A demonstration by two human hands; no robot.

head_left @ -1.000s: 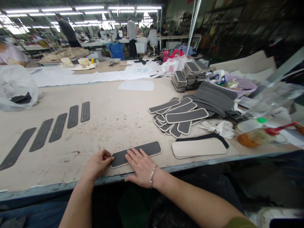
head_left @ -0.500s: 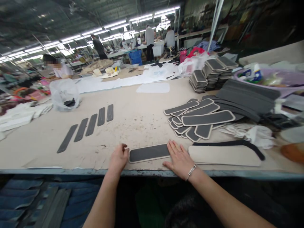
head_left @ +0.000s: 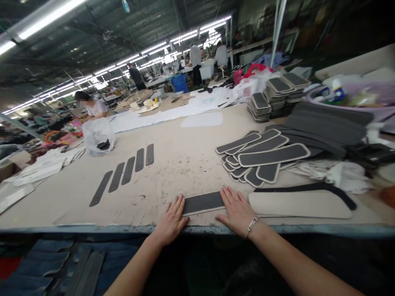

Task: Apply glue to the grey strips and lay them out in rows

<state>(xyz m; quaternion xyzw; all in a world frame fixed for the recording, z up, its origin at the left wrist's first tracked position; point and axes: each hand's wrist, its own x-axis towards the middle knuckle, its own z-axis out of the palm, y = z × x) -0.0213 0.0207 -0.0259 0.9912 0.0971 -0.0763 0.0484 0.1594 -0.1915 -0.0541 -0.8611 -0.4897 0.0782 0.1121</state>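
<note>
A long dark grey panel with a beige border [head_left: 203, 203] lies flat near the table's front edge. My left hand [head_left: 173, 220] rests flat over its left end, fingers stretched out. Over the right end lies my right hand [head_left: 237, 209], also flat with spread fingers, a bracelet at its wrist. Both hands cover the panel's ends. Just right of my right hand are a beige panel [head_left: 300, 204] and a black strip [head_left: 341, 193] partly under it. Beyond it a loose heap of similar bordered panels [head_left: 274, 155] is spread out.
Several narrow dark strips [head_left: 116, 177] lie in a slanted row at left, near a clear plastic bag [head_left: 98, 137]. Stacked panels [head_left: 261, 107] stand at the back right, beside dark sheets [head_left: 327, 127] and a purple basin [head_left: 364, 102]. Another person [head_left: 94, 107] sits at far left.
My left hand has gone from curled fingers beside the panel's left end to lying flat on that end. My right hand stays on the right end. The view has turned slightly left.
</note>
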